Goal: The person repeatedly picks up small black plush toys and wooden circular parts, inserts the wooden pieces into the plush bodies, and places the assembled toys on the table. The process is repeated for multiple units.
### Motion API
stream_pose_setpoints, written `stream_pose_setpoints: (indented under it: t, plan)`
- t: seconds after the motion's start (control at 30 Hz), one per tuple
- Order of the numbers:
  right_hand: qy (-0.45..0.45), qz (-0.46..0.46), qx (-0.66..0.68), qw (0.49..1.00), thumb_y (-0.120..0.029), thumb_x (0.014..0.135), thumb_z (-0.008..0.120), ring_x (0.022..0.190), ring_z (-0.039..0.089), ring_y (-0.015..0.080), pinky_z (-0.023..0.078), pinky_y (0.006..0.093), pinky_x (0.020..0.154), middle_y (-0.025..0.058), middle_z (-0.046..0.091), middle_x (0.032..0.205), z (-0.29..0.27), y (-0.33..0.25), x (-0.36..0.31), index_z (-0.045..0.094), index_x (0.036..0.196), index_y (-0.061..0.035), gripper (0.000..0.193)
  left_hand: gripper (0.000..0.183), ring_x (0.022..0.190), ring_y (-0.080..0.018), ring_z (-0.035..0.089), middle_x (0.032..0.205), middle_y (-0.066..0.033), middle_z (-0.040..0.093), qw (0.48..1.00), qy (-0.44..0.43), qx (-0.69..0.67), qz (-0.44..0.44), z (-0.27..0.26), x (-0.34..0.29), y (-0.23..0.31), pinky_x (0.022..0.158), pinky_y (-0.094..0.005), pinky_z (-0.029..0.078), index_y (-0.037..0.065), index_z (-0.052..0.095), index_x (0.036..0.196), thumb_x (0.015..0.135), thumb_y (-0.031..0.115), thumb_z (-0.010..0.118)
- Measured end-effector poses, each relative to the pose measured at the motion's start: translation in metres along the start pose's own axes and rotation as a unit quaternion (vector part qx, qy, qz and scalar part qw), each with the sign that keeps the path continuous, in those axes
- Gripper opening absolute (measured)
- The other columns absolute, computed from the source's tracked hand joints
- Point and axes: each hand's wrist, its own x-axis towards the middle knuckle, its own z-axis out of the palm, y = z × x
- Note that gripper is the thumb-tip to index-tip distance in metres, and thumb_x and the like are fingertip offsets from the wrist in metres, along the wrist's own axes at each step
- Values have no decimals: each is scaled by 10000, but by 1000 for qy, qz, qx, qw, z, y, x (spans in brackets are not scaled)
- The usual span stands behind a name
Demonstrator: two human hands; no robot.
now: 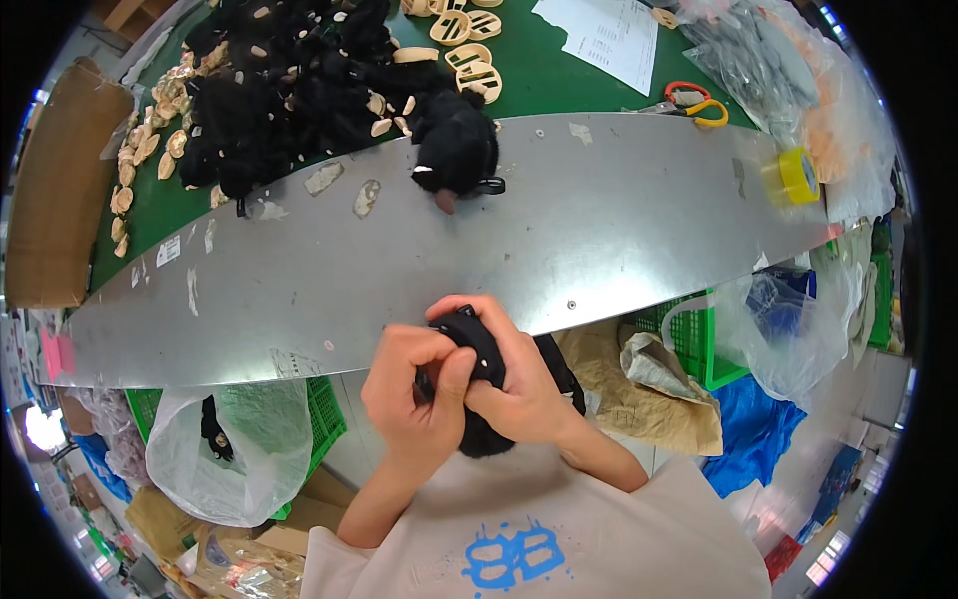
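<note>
Close to my body, just off the near edge of the metal-topped table, both my hands are closed on a black plush toy (484, 436). My left hand (411, 384) pinches it with thumb and bent fingers. The fingers of my right hand (527, 389) wrap round its other side, thumb pressed in. A dark band-like part with a small pale spot shows between the hands; the rest is mostly covered. Beyond them, another black plush toy (457, 140) lies at the far edge of the metal strip (449, 240), a pinkish tip and a black loop showing.
A heap of black plush toys (289, 80) covers the back left, with pale oval slotted pieces (471, 55) around it. Scissors (689, 103), a paper sheet (604, 40) and yellow tape (798, 176) lie right. Below stand a bag-lined green crate (324, 424) and another green crate (718, 344).
</note>
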Motion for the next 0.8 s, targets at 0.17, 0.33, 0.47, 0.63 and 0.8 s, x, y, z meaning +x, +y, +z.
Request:
stream_pose_setpoints:
  t: [0.17, 0.33, 0.47, 0.63, 0.8]
  plan:
    - [33, 18, -26, 999, -33, 776, 540, 721, 660, 265, 518, 323, 688, 147, 646, 845, 0, 2, -3, 465, 1298, -65, 528, 182, 711, -154, 500, 1013, -128, 559, 987, 97, -77, -104, 10, 10, 10, 613, -266, 408, 28, 619, 937, 850, 139, 734]
    - [-35, -5, -57, 998, -45, 759, 544, 649, 641, 280, 500, 347, 633, 178, 618, 764, 1, 6, -8, 461, 1310, -16, 558, 260, 1013, -268, 545, 1162, -197, 588, 996, 1, -72, 48, 1, 31, 6, 851, -363, 447, -1, 660, 1050, 867, 182, 678]
    - [-45, 13, 34, 998, -48, 742, 514, 586, 552, 205, 442, 320, 567, 144, 590, 718, -4, 8, -12, 532, 1196, 35, 462, 215, 1085, -314, 598, 1117, -216, 647, 966, -135, -218, 19, -6, 26, -11, 963, -428, 444, -21, 640, 1060, 937, 142, 573]
    - [-1, 32, 43, 999, -71, 762, 478, 582, 496, 153, 424, 283, 549, 95, 584, 689, -1, 9, -17, 566, 1139, 46, 404, 142, 1026, -324, 621, 1020, -195, 675, 945, -151, -290, -22, -4, 25, -13, 968, -458, 456, -38, 633, 990, 916, 39, 540]
    - [28, 60, 68, 995, -53, 773, 470, 572, 494, 122, 440, 273, 544, 80, 582, 653, 2, 6, -17, 581, 1159, 42, 412, 160, 1013, -315, 629, 999, -176, 670, 939, -93, -325, -58, 1, 17, -8, 938, -440, 479, -50, 626, 993, 886, 9, 523]
